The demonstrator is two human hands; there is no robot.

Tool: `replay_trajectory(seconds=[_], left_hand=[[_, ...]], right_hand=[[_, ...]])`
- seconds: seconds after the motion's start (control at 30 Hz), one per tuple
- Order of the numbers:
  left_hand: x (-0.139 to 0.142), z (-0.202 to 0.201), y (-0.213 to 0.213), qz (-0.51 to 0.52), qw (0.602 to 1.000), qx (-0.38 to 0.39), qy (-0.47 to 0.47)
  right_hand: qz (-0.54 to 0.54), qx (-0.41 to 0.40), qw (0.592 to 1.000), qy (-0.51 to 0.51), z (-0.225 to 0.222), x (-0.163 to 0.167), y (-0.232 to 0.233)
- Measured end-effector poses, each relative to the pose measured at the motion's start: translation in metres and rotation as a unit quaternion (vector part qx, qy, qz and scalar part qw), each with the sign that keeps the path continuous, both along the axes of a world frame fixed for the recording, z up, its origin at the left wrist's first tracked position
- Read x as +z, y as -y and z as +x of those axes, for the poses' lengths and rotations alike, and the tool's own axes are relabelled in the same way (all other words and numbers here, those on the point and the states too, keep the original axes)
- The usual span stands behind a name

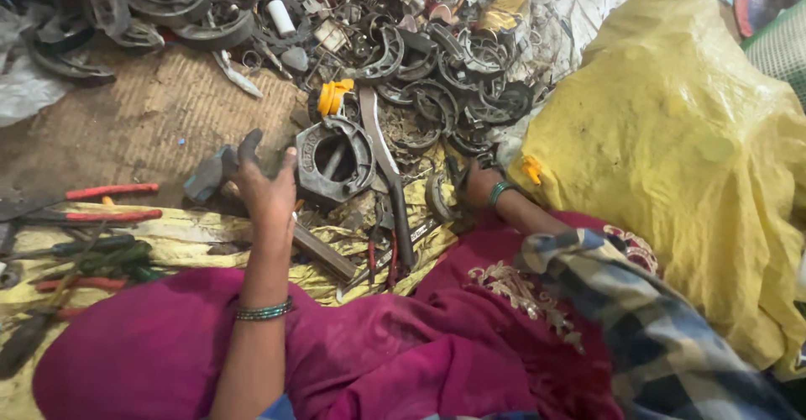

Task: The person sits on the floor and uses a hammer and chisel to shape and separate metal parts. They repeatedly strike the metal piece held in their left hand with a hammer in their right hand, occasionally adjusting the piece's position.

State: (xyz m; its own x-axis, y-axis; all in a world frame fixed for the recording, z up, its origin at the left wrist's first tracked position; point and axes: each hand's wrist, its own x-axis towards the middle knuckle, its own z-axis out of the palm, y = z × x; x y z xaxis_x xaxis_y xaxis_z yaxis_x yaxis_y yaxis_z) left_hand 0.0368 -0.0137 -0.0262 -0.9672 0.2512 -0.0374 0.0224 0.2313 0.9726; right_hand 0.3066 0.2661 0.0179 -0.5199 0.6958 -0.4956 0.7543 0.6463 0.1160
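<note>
Two hands at work over a floor littered with scrap metal. Left hand [267, 189] is raised, fingers curled and clamped round the handle of a hammer [220, 168]; the hammer's head sits up and to the left of the fist, and its long axis runs roughly from upper left to lower right, the handle passing through the palm and emerging low on the right side of the wrist. A beaded bangle circles that forearm. Right hand [474, 186] lies low among the scrap, a green bangle at the wrist; fingers are hidden behind metal pieces, so its grip cannot be told. Between the hands, just right of the hammer, sits a round dark metal casting [334, 161] with an open centre, resting flat on the floor. A long flat metal bar [388, 172] runs near vertical beside the casting, on its right. Pliers with red handles [92, 203] lie well left of the left hand, long axes near horizontal. Curved brake-shoe-like pieces [437, 76] are heaped beyond the casting. Yellow sacking [680, 134] lies at right; magenta cloth [168, 344] covers the lap.
</note>
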Motion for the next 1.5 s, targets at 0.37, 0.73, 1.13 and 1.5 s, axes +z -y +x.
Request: replay_trajectory(seconds=[0.37,0.73,1.13,1.5], left_hand=[[0.012,0.003,-0.004,0.017,1.0,0.001,0.022],[0.01,0.01,0.002,-0.026,0.999,-0.01,0.017],[0.009,0.011,0.005,-0.029,0.999,-0.025,-0.008],[0.009,0.009,0.003,0.002,0.999,-0.008,-0.034]], right_hand=[[-0.03,-0.106,0.983,-0.145,-0.013,0.014,0.005],[0.001,-0.133,0.873,-0.47,-0.058,0.12,-0.039],[0.132,0.154,0.979,0.009,-0.034,0.028,-0.061],[0.289,0.181,0.93,0.138,-0.025,-0.019,-0.016]])
